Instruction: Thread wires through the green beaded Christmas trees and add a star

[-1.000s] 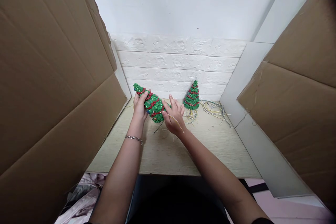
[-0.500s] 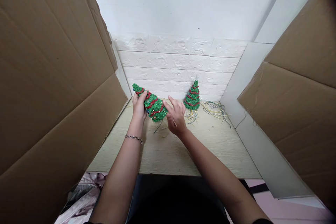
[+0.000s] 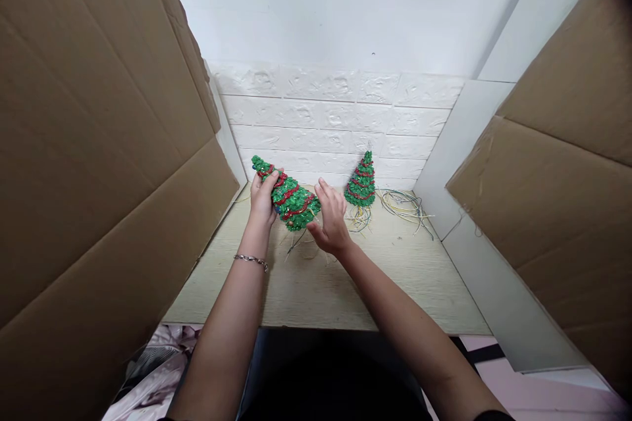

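Observation:
A small green beaded Christmas tree [image 3: 291, 200] with red garland lies tilted in the air, its tip toward the upper left. My left hand [image 3: 261, 197] is closed around its upper part, thumb on the near side. Beside the wide base, my right hand [image 3: 332, 218] is open with its fingers stretched out; whether the fingertips touch the base I cannot tell. Thin wire ends hang below the base. A second beaded Christmas tree [image 3: 361, 183] stands upright to the right, near the wall, with a clear piece at its top.
Loose yellow and dark green wires [image 3: 405, 207] lie coiled at the back right of the pale wooden table [image 3: 316, 296]. More wire [image 3: 361, 217] lies before the standing tree. Cardboard panels [image 3: 123, 145] [image 3: 538, 197] flank both sides, with a white brick-pattern wall [image 3: 320, 115] behind.
My right hand has opened out and shifted slightly off the base of the held tree, showing more of it. The held tree has moved slightly right. The standing tree is unchanged.

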`<state>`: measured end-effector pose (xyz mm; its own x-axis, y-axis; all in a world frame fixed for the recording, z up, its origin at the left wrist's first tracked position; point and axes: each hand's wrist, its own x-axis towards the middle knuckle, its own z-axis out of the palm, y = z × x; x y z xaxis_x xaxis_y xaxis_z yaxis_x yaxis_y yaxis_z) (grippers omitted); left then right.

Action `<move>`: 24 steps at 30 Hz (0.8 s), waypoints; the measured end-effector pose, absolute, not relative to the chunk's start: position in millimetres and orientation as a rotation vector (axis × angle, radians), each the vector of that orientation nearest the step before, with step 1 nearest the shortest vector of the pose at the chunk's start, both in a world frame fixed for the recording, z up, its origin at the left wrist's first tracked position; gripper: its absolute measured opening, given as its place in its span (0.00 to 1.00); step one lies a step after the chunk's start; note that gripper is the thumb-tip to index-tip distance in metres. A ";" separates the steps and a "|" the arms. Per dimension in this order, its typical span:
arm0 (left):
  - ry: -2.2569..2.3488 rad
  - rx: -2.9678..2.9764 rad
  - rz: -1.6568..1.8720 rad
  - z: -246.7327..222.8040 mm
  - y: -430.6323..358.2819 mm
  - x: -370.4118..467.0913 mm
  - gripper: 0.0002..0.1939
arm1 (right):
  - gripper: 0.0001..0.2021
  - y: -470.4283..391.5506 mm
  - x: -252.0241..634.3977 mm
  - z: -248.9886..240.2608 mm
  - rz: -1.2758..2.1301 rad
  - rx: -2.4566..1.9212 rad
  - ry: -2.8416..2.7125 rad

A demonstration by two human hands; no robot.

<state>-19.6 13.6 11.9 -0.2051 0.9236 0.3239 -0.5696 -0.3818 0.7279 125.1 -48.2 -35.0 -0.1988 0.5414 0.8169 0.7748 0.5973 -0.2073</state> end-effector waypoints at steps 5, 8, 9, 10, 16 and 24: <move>0.547 0.892 1.788 12.9 12.4 -21.2 0.21 | 0.33 -48.7 126.5 -35.2 -0.353 -0.909 -1.766; 0.555 0.918 1.777 12.6 11.2 -20.6 0.20 | 0.30 -44.3 123.6 -37.5 -0.363 -0.917 -1.728; 0.556 0.924 1.770 12.6 10.9 -20.4 0.20 | 0.29 -42.8 122.8 -38.3 -0.361 -0.938 -1.716; 0.556 0.927 1.761 12.7 10.6 -20.2 0.20 | 0.29 -41.5 122.1 -39.0 -0.358 -0.965 -1.705; 0.537 0.929 1.721 15.0 8.0 -18.8 0.22 | 0.34 -40.8 124.7 -40.3 -0.331 -0.955 -1.735; 0.525 0.930 1.707 16.7 5.9 -18.5 0.23 | 0.32 -41.5 122.5 -42.2 -0.287 -0.967 -1.747</move>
<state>-18.5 5.9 16.7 -0.1238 0.9379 0.3240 -0.5940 -0.3316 0.7330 122.5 -41.5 -42.2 -0.1029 0.4664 0.8786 0.7227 0.6420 -0.2562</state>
